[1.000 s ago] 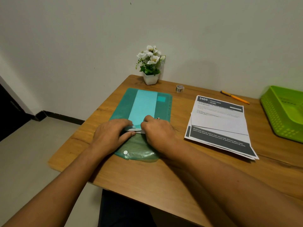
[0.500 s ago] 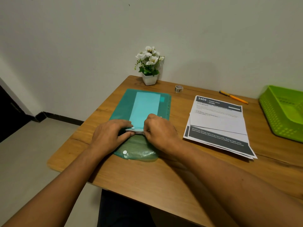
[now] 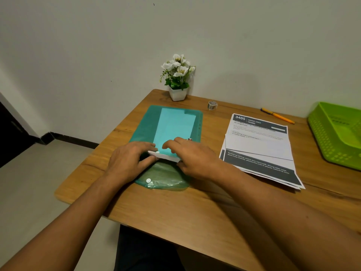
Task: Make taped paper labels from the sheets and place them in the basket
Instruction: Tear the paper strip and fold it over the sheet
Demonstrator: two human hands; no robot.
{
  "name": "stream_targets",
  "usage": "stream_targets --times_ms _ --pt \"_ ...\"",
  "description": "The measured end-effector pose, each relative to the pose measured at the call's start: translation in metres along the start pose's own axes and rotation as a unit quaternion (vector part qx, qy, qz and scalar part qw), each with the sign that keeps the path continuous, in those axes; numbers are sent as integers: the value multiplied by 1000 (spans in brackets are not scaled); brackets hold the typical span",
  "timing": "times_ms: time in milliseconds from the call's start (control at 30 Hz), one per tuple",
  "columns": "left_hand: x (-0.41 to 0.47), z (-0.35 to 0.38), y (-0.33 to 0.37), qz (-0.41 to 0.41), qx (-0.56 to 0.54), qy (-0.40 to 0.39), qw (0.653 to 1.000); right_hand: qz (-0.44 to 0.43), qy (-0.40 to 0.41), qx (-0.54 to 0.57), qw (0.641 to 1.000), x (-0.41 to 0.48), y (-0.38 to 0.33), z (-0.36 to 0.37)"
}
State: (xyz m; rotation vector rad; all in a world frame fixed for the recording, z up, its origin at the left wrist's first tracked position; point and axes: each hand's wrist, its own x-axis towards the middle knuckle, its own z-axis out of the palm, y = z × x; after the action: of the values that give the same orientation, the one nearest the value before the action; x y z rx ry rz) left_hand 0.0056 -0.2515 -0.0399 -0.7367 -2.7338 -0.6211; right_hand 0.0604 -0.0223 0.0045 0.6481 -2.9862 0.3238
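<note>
A green plastic folder [image 3: 150,122] lies flat on the left half of the table with its snap flap [image 3: 166,180] folded open toward me. Pale sheets [image 3: 175,124] show through its cover, and their white edge [image 3: 166,156] sticks out at the mouth. My left hand [image 3: 127,163] pinches the mouth at the left end of that edge. My right hand [image 3: 195,157] grips the right end, fingers on top, thumb below. A stack of printed sheets [image 3: 259,145] lies to the right. The green basket [image 3: 338,133] stands at the far right. A small tape roll [image 3: 212,105] sits near the wall.
A white pot of artificial flowers [image 3: 178,81] stands at the back against the wall. An orange pen [image 3: 278,115] lies behind the printed sheets. The wooden table [image 3: 195,216] ends just left of the folder, with floor beyond.
My two hands have drawn slightly apart at the folder's mouth, and more of the white sheet edge shows between them. My right fingers now rest further up on the cover.
</note>
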Motion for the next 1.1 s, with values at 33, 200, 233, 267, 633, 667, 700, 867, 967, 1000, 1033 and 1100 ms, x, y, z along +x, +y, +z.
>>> stream_targets --times_ms 33,200,233,267,633,667,700,867,967,1000,1033,1100 --pt "-1 0 0 3 -1 1 1000 0 -4 1 1000 -1 1 0" --pt "-3 -2 1 9 -6 -8 1000 -29 56 21 998 -5 5 1" --pt "-3 -2 1 9 -6 -8 1000 -37 64 24 997 -5 5 1" --pt "-3 -2 2 8 -5 -7 1000 -36 68 34 996 -5 5 2" --pt "-2 -7 12 -8 34 -8 999 13 123 180 976 -6 -6 -2" --pt "-2 -7 12 -4 32 -10 999 13 120 174 977 -8 -6 -1" --pt "-2 -7 11 -2 30 -13 999 12 108 161 981 -9 -6 0" --pt "1 -5 10 -20 37 -26 999 -15 19 92 995 -19 -4 5" --pt "2 -3 9 -23 43 -31 998 -28 28 39 998 -21 -4 6" --pt "1 -5 10 -20 43 -31 998 -19 41 41 998 -21 -4 5" --pt "1 -6 11 -17 38 -30 999 -4 56 55 997 -20 -3 3" --pt "1 -9 16 -17 27 -24 999 16 82 90 992 -18 -2 -3"
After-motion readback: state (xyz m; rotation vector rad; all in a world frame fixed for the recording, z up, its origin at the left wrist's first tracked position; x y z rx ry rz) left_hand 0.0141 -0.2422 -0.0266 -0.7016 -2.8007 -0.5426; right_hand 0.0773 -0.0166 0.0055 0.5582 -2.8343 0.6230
